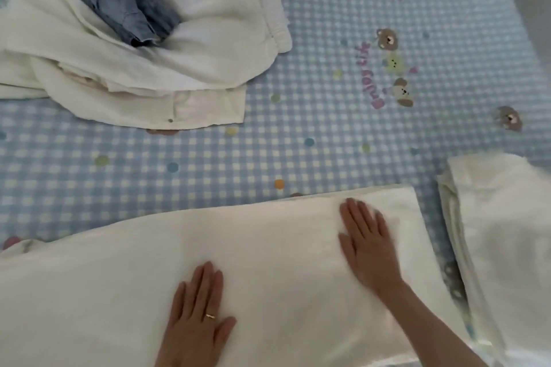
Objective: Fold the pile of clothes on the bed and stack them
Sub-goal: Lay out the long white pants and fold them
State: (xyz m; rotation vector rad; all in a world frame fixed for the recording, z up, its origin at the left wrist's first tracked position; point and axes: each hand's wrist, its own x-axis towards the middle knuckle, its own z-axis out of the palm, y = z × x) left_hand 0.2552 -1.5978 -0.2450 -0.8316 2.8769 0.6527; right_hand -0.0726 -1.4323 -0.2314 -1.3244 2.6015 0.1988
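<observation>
1. The only writing I can find is on the bed sheet point(328, 98), in pink letters beside three small bear figures point(395, 67) at the far right. The letters stand upside down from my side and are blurred, so I cannot read the words.
2. The sheet has a light blue and white check pattern with coloured dots and more small bears.
3. The white garment point(268, 262) I am working on lies flat on the near part of the bed, in front of me. Its long axis runs from left to right, a little tilted: the right end lies farther from me than the left end, and the left end goes out of the picture.
4. My left hand point(198, 310) rests flat on this garment at the near middle, fingers straight and together, pointing away from me. It grips nothing. It wears a thin gold ring point(210, 316).
5. My right hand point(365, 238) also lies flat on the garment, nearer its right end, fingers straight and a little spread, pointing away. It holds nothing; it is slightly blurred.
6. The unfolded pile point(119, 39) is at the far left: white pieces with crumpled blue-grey cloth point(131, 0) on top. One white piece shows a gathered elastic band point(272, 15) at the pile's right side.
7. At the near right, just beside my garment but apart from it, lies a stack of folded white clothes point(501, 217).
</observation>
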